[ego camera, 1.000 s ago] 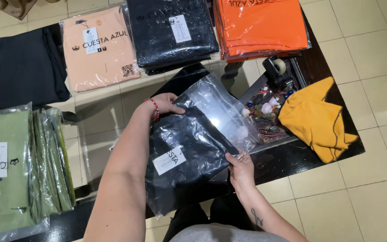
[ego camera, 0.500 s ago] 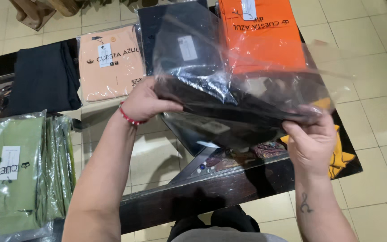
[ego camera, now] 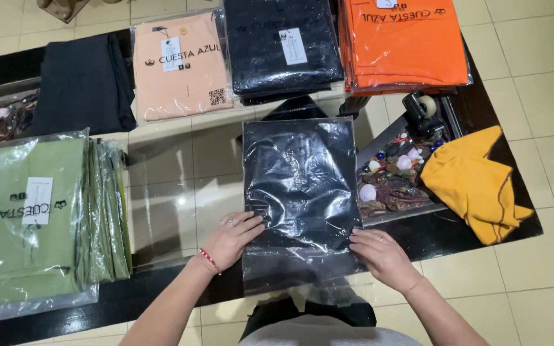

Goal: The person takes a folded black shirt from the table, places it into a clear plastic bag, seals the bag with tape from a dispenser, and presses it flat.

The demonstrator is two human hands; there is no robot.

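A black folded garment in a clear plastic bag (ego camera: 299,186) lies flat on the glass table (ego camera: 174,192), its open flap toward me. My left hand (ego camera: 232,238) rests with fingers spread on the bag's near left corner. My right hand (ego camera: 383,256) presses flat on the near right corner, next to the empty end of the bag. Neither hand grips anything.
Bagged stacks surround the work spot: green (ego camera: 30,218) at left, peach (ego camera: 181,64), black (ego camera: 283,45) and orange (ego camera: 405,41) at the back. A loose dark garment (ego camera: 84,83) lies far left. A yellow cloth (ego camera: 476,182), a tape dispenser (ego camera: 421,109) and a tray of trinkets (ego camera: 392,182) sit right.
The bagged black garment, held up in the air and turned over before, now lies flat on the glass. Both hands have moved down onto its near corners.
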